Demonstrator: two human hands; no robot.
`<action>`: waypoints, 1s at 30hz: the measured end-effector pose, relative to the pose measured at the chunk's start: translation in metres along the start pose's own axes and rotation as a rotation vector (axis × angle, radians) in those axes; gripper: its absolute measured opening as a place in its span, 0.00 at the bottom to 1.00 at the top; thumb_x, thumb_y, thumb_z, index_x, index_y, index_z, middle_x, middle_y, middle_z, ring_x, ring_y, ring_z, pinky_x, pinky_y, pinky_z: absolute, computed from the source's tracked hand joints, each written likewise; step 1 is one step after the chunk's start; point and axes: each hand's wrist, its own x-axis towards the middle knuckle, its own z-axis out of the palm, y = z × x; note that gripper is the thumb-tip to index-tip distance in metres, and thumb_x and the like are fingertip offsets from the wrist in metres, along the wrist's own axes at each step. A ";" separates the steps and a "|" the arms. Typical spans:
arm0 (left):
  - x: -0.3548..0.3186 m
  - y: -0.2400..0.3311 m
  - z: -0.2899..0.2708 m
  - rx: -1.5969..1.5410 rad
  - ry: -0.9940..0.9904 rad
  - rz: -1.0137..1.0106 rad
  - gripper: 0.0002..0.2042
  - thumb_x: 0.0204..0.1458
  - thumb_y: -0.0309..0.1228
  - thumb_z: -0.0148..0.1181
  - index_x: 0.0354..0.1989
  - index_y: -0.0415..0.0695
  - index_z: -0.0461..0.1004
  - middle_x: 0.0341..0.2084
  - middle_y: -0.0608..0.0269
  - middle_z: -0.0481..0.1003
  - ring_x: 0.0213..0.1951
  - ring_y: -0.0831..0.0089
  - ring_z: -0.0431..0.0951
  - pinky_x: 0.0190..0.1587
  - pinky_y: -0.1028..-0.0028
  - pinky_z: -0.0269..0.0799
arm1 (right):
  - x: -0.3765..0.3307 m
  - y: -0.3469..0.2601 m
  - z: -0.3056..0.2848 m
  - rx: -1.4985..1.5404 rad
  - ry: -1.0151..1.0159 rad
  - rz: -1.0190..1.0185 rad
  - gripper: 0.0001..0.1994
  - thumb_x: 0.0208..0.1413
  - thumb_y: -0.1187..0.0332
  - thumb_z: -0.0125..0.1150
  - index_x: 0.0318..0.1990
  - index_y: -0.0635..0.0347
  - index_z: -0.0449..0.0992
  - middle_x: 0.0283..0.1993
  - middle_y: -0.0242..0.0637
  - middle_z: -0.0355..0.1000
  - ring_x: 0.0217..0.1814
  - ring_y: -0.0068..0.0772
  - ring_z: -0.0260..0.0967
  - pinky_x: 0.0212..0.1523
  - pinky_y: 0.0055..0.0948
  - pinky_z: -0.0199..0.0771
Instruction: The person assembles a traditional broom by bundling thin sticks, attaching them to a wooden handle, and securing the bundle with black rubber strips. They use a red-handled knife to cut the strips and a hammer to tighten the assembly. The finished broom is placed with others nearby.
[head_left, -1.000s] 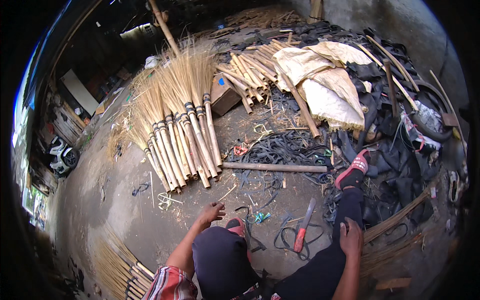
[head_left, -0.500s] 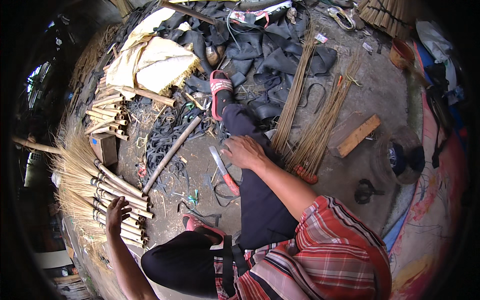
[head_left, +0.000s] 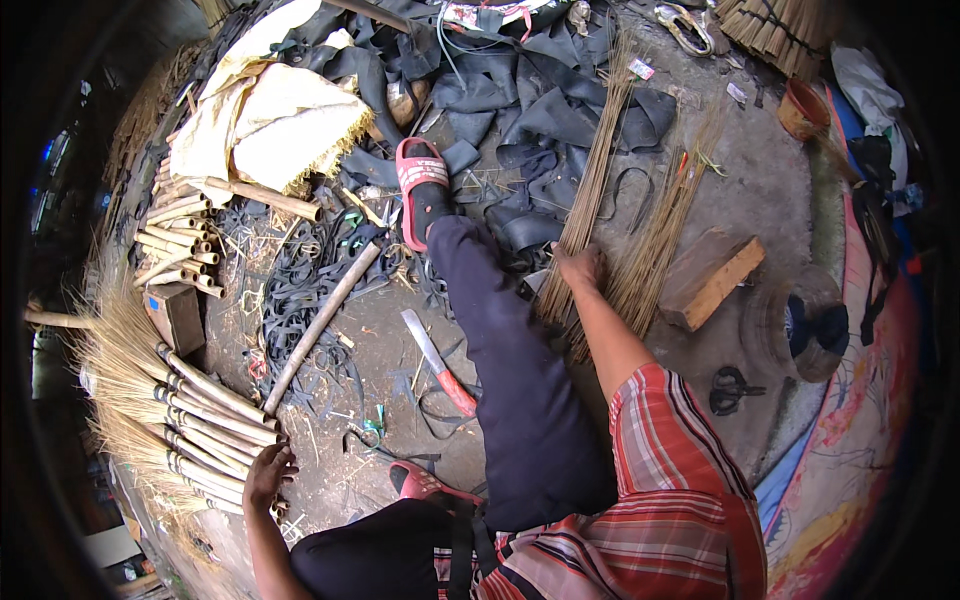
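My right hand (head_left: 582, 268) is on the left of two long bundles of thin brown sticks (head_left: 596, 190), its fingers curled over the lower part. The second stick bundle (head_left: 655, 240) lies just right of that hand. My left hand (head_left: 268, 475) holds nothing, its fingers loosely apart beside the handle ends of a row of short brooms (head_left: 205, 425). These brooms have pale bristles fanning leftward and cane handles with dark bands. Between my hands, a long knife (head_left: 438, 365) with a red handle rests on the ground, left of my extended leg.
A wooden pole (head_left: 322, 328) slants beside tangled black rubber strips (head_left: 300, 260). Cut bamboo pieces (head_left: 180, 240) are stacked at left below a pale sack (head_left: 265, 130). Black rubber sheets (head_left: 555, 120) cover the far ground. A wooden block (head_left: 710, 280) and black scissors (head_left: 735, 390) lie right.
My right hand has left my leg and reached forward and right onto the stick bundle. My left hand has moved down and right from over the brooms. The view has shifted slightly.
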 end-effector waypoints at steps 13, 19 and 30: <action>0.037 0.007 0.008 -0.045 -0.053 0.005 0.30 0.68 0.49 0.61 0.69 0.40 0.70 0.52 0.52 0.81 0.44 0.66 0.84 0.43 0.69 0.77 | -0.007 0.022 -0.040 0.276 0.290 -0.128 0.22 0.70 0.65 0.50 0.66 0.70 0.67 0.61 0.68 0.73 0.65 0.69 0.71 0.65 0.54 0.70; 0.046 0.005 0.006 -0.094 -0.057 0.004 0.32 0.66 0.51 0.63 0.70 0.41 0.70 0.50 0.54 0.81 0.41 0.67 0.84 0.41 0.69 0.77 | -0.052 0.097 -0.101 -0.284 0.283 0.082 0.34 0.65 0.52 0.61 0.71 0.68 0.63 0.71 0.64 0.61 0.75 0.66 0.58 0.69 0.59 0.62; 0.032 0.006 0.005 -0.126 -0.021 -0.006 0.30 0.67 0.50 0.62 0.69 0.41 0.70 0.49 0.56 0.80 0.41 0.68 0.83 0.43 0.67 0.77 | -0.034 0.102 -0.076 -0.281 0.336 0.361 0.63 0.49 0.29 0.71 0.78 0.70 0.47 0.75 0.60 0.56 0.77 0.63 0.54 0.72 0.62 0.57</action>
